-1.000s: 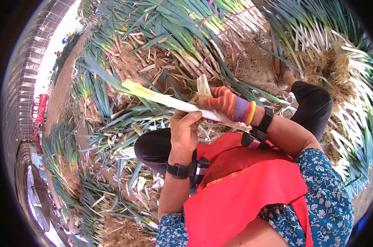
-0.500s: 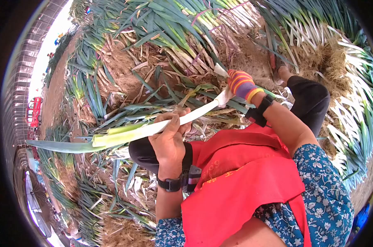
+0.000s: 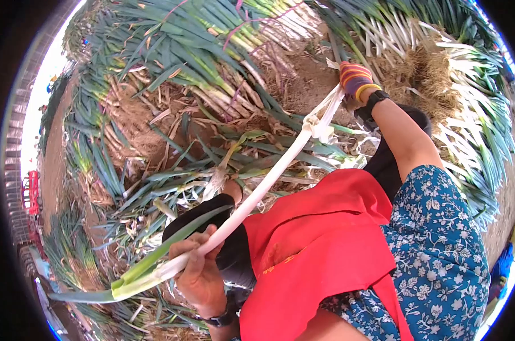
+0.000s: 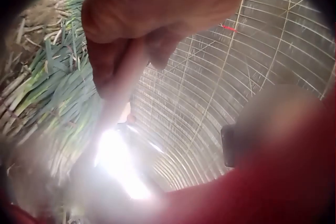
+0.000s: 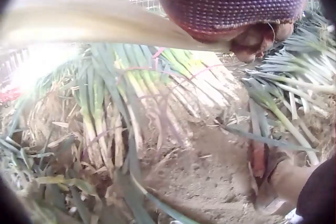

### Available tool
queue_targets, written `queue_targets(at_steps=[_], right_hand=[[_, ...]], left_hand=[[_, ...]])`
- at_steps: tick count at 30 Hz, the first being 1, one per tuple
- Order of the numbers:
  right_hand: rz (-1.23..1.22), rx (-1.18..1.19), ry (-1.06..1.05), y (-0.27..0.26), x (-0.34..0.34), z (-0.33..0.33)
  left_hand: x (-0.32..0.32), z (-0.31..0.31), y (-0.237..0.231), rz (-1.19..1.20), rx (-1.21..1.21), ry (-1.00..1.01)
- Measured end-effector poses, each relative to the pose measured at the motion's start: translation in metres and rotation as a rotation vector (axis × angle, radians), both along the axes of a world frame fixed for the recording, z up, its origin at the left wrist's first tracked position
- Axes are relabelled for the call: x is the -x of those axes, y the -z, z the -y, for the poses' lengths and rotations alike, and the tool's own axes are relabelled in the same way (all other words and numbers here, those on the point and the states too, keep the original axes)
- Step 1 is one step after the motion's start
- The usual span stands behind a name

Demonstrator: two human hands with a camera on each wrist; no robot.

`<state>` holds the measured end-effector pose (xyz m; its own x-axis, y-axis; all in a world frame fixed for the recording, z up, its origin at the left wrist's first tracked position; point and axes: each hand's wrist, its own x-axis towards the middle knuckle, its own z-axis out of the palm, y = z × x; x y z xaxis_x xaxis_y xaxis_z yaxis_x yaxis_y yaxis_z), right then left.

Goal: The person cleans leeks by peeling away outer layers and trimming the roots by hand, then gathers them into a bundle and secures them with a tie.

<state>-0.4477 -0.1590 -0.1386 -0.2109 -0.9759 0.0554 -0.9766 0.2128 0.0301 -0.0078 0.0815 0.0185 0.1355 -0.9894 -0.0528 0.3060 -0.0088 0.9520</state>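
A long green onion (image 3: 269,184) slants across the head view, its white stalk running up to the right and its cut green leaves at lower left. My bare left hand (image 3: 199,278) grips it near the leaf end; in the left wrist view the fingers (image 4: 107,66) curl round the blurred stalk. Up at the far right my right hand (image 3: 357,80), in a striped knit glove, holds a pale outer skin (image 3: 328,108) peeled off the stalk and stretched taut. The right wrist view has this skin (image 5: 105,22) running into the gloved fist.
Bundles of green onions (image 3: 212,62) tied with purple string lie on the soil ahead. A pile of white-stalked onions (image 3: 479,125) with roots lies at the right. Loose leaves and peelings (image 3: 155,176) cover the ground by my knee. A red apron (image 3: 320,227) covers my lap.
My hands have drawn far apart: the right went up and right with the skin, the left down and left with the onion. The skin has stretched away from the stalk.
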Motion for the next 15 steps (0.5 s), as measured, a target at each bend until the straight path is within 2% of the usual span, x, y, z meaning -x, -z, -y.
queue_targets(at_steps=[2, 3, 4, 5, 6, 7, 8, 10, 11, 12, 13, 15], right_hand=[[-0.226, -0.059, -0.142, 0.017, 0.044, 0.007], [-0.127, 0.324, -0.233, 0.043, 0.108, 0.001], [-0.17, 0.296, -0.232, 0.038, 0.133, 0.004], [-0.213, 0.268, -0.232, 0.033, 0.156, 0.007], [-0.225, 0.093, -0.145, 0.034, 0.155, 0.009], [-0.246, -0.087, -0.064, 0.035, 0.153, 0.011], [-0.102, 0.024, -0.005, 0.058, 0.148, 0.026], [0.448, -0.037, -0.23, 0.082, 0.073, 0.013], [0.308, -0.314, -0.255, 0.033, 0.002, -0.006], [0.409, -0.244, -0.361, 0.066, -0.013, -0.011], [0.824, -0.175, -0.355, 0.05, -0.043, -0.025], [1.048, 0.159, -0.478, 0.02, -0.091, -0.037]], left_hand=[[-0.015, -0.007, -0.017, 0.248, -0.056, -0.168], [-0.054, -0.014, -0.021, 0.319, 0.01, -0.269], [-0.096, -0.016, -0.026, 0.389, 0.072, -0.391], [-0.117, -0.009, -0.031, 0.332, 0.021, -0.455], [-0.121, -0.002, -0.044, 0.292, -0.036, -0.509], [-0.113, 0.006, -0.041, 0.302, -0.015, -0.474], [-0.107, 0.021, -0.037, 0.175, 0.008, -0.397], [-0.105, 0.044, -0.02, -0.019, 0.042, -0.297], [-0.098, 0.054, -0.017, -0.01, 0.039, -0.301], [-0.09, 0.061, -0.014, 0.002, 0.03, -0.308], [-0.087, 0.065, -0.014, -0.053, -0.012, -0.314], [-0.078, 0.069, -0.017, -0.062, -0.032, -0.34]])
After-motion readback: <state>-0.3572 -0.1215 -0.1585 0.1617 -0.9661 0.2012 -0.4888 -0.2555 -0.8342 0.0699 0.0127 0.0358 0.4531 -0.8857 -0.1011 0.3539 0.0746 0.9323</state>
